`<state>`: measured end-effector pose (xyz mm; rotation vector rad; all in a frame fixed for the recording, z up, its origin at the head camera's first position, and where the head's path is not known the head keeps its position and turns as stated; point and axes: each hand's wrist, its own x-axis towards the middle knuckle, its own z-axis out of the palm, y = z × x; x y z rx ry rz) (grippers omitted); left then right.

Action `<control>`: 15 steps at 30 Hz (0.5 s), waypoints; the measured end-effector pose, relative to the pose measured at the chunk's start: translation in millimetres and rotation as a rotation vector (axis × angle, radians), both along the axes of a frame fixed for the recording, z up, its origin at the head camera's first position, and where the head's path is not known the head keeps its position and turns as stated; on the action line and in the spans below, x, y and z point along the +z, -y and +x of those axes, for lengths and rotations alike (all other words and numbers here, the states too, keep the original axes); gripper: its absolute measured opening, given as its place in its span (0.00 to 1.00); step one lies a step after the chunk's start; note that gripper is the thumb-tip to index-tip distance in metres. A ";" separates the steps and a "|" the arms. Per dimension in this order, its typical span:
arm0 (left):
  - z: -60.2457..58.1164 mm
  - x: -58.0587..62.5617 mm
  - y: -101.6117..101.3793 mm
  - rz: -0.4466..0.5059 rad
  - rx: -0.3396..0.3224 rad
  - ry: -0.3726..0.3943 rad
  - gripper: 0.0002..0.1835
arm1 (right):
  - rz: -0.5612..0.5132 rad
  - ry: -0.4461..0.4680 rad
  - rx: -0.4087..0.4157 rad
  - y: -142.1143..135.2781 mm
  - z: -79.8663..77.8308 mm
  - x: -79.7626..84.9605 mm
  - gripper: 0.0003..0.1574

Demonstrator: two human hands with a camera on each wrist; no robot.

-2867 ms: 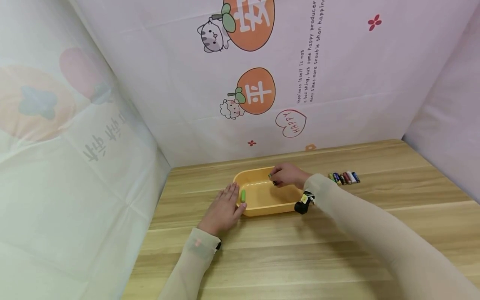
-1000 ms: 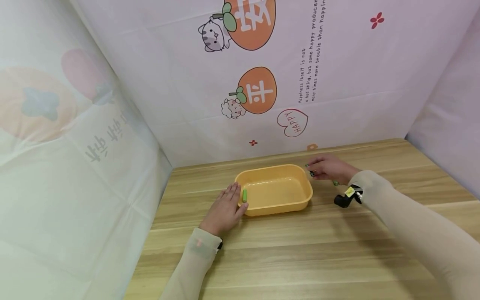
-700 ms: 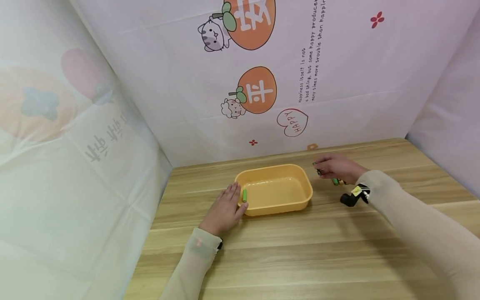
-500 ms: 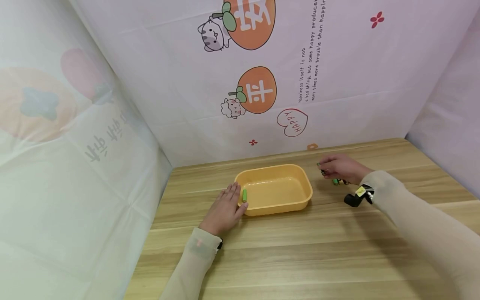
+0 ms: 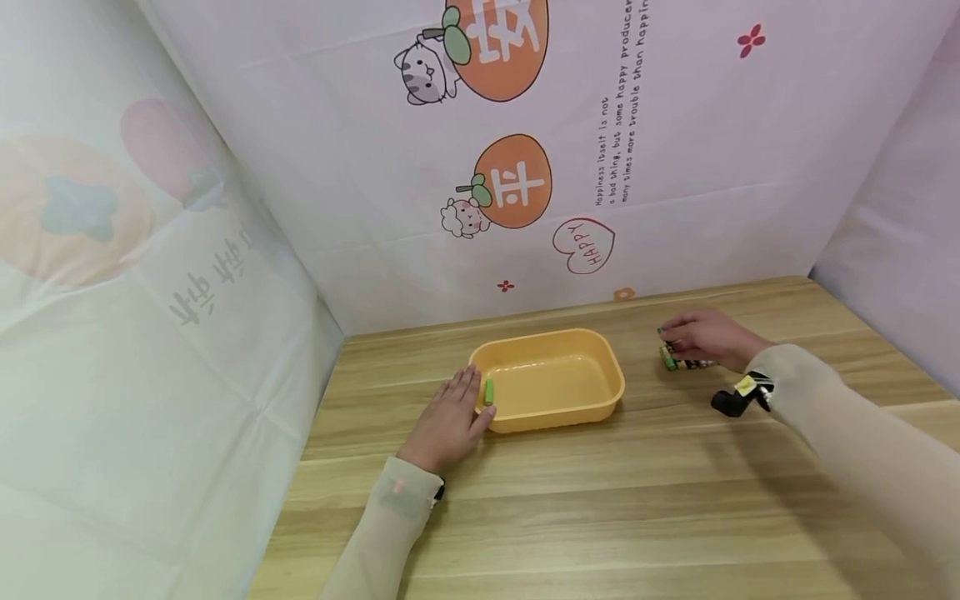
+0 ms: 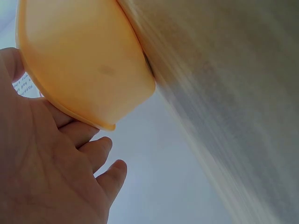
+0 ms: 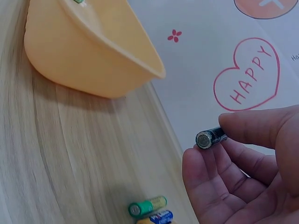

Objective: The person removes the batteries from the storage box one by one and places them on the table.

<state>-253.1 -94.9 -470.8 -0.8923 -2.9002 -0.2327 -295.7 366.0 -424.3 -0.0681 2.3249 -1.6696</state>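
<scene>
A dark AA-size battery (image 7: 211,138) is pinched between the thumb and fingers of my right hand (image 5: 716,336), its flat end facing the right wrist camera. The hand hovers over a row of batteries on the table, which it partly hides. A green battery (image 7: 147,206) is at the left end of that row, beside a blue and yellow one (image 7: 158,217). My left hand (image 5: 444,423) rests on the left rim of the yellow tray (image 5: 555,410), fingers straight in the head view and thumb at the front corner. Inside the tray, near that hand, lies a light green battery (image 5: 489,392).
The tray stands on a wood-grain table (image 5: 570,517). Behind it rises a printed white cloth wall (image 5: 390,250), and further cloth walls stand at the left (image 5: 150,417) and right (image 5: 892,250). A black camera (image 5: 731,403) is strapped to the right wrist.
From above the tray, my right hand has moved right with the dark battery, past the tray's rim to the battery row. My left hand stays on the tray, which has not moved.
</scene>
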 end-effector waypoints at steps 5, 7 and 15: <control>-0.5 -1.3 0.7 -0.007 0.004 -0.001 0.40 | -0.004 -0.005 -0.009 -8.7 0.7 -1.6 0.31; -0.8 -2.3 0.8 -0.002 0.004 -0.003 0.39 | -0.004 -0.003 -0.008 -12.4 1.0 -1.8 0.32; -0.4 -1.8 -0.5 -0.005 0.013 -0.001 0.39 | 0.029 0.017 -0.016 -28.1 5.6 4.0 0.33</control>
